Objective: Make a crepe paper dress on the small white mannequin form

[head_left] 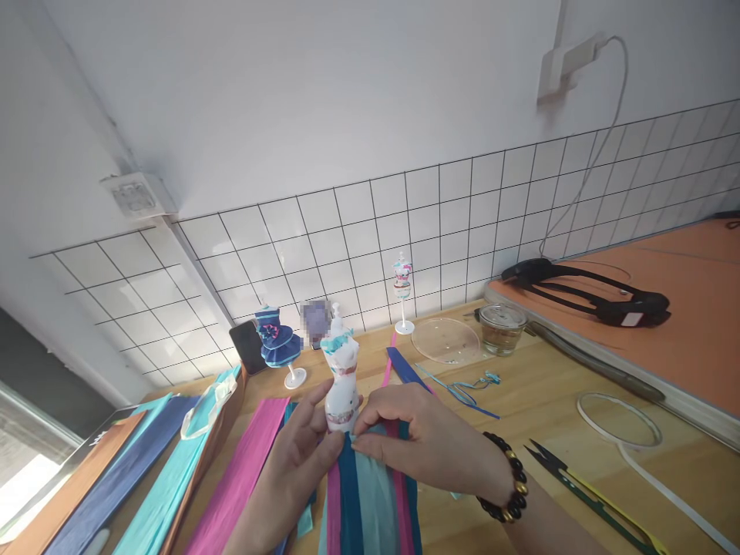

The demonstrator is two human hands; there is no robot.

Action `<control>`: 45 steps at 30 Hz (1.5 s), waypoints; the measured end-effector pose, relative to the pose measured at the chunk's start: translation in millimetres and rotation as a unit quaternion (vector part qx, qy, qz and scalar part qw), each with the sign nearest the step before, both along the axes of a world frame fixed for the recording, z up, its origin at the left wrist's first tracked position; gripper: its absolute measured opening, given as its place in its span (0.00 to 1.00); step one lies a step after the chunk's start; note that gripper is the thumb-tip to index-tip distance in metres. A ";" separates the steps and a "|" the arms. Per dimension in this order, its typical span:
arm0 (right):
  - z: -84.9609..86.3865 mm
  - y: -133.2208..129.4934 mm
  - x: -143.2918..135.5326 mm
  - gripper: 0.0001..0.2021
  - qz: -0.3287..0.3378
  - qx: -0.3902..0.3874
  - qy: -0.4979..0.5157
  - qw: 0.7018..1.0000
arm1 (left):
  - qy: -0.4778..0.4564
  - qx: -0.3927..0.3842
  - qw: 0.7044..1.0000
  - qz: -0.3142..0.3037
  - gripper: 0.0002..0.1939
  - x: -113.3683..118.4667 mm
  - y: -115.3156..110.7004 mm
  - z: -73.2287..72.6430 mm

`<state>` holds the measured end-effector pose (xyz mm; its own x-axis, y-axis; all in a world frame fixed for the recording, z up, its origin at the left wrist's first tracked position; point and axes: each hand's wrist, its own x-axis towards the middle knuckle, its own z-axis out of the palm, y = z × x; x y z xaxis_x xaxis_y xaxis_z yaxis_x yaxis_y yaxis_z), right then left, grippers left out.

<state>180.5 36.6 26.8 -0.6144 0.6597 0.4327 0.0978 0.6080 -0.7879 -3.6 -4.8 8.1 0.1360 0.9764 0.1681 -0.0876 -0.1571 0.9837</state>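
Note:
A small white dress-form figure (pixel 342 385) stands upright at the centre, with scraps of turquoise and reddish material stuck on it. Long pleated strips in pink, dark blue and pale teal (pixel 375 493) hang from its lower edge. My left hand (pixel 304 455) is wrapped round the figure's lower left side, thumb at the top of the strips. On the right, my right hand (pixel 405 435) pinches the top edge of the pale teal strip against the figure's base. A beaded bracelet is on my right wrist.
Behind stand a small figure in a blue dress (pixel 280 339) and another white figure (pixel 402 281). Coloured strips (pixel 153 493) lie at left. At right are a glass (pixel 502 330), a clear disc (pixel 446 341), thread snips (pixel 595 493), a white tape roll (pixel 618 420) and a black strapped device (pixel 590 293).

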 end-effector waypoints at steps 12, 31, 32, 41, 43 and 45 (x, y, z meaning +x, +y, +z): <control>-0.1 1.2 -2.0 0.05 0.027 -0.018 0.004 0.999 | -0.004 0.000 1.000 0.002 0.25 1.2 -0.6 2.0; -0.7 0.6 -2.3 0.04 -0.034 -0.039 -0.010 0.999 | 0.032 -0.001 0.999 -0.030 0.31 -1.8 0.3 1.0; -1.2 0.9 -2.4 0.04 -0.036 -0.039 -0.011 0.999 | 0.031 0.000 0.999 -0.029 0.31 -2.2 0.5 0.8; -2.8 2.6 -3.5 0.04 -0.049 -0.039 -0.020 0.998 | 0.018 0.006 1.000 -0.024 0.28 5.9 -1.7 4.5; -2.2 2.6 -3.6 0.03 -0.049 -0.041 -0.018 0.998 | 0.021 0.005 1.000 -0.010 0.27 5.8 -3.0 5.8; -2.2 2.3 -4.0 0.03 -0.050 -0.045 -0.015 0.998 | 0.043 0.005 0.999 -0.005 0.26 4.6 -3.7 6.2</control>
<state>176.4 38.8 24.7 -0.5562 0.7529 0.3519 0.1785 0.5217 -0.8342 1.0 -8.5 14.3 0.1597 0.9734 0.1644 -0.0040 -0.1659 0.9861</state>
